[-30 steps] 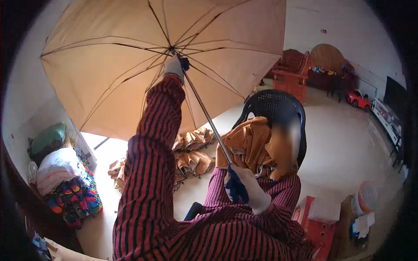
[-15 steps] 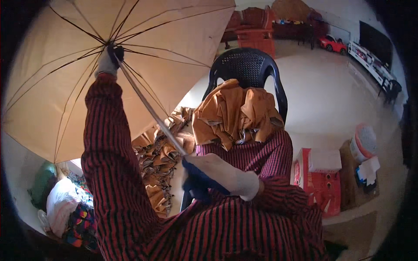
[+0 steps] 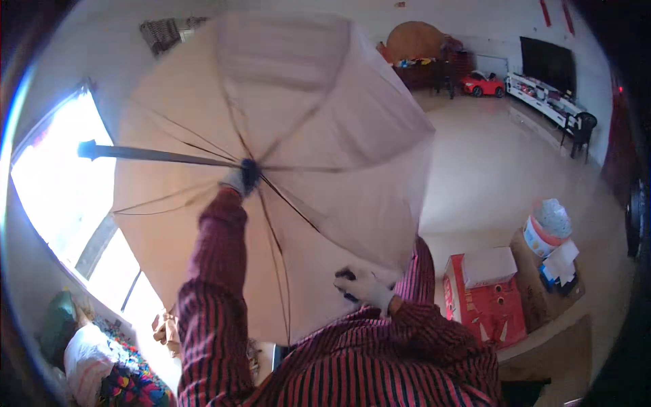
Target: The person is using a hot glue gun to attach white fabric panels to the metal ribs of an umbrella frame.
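Glossy pale floor (image 3: 475, 156) runs wide past the right edge of the broad tan cloth umbrella (image 3: 359, 203). White-and-navy-gloved left hand (image 3: 241, 176) clasps its hub; similarly gloved right hand (image 3: 366, 286) curls near the cloth, pinching or not I can't tell, having left the grey metal shaft (image 3: 163, 156), now swung towards the bright white opening (image 3: 61, 169).

Looks like a wide, pale tan umbrella (image 3: 319, 197), spread open, with thin dark ribs (image 3: 291, 205) fanning across the inside. Fills the middle of the view, tilted, with its inner side showing and its grey shaft (image 3: 163, 156) pointing left to a blue end (image 3: 87, 150). Blurs and turns greyer toward the upper right.
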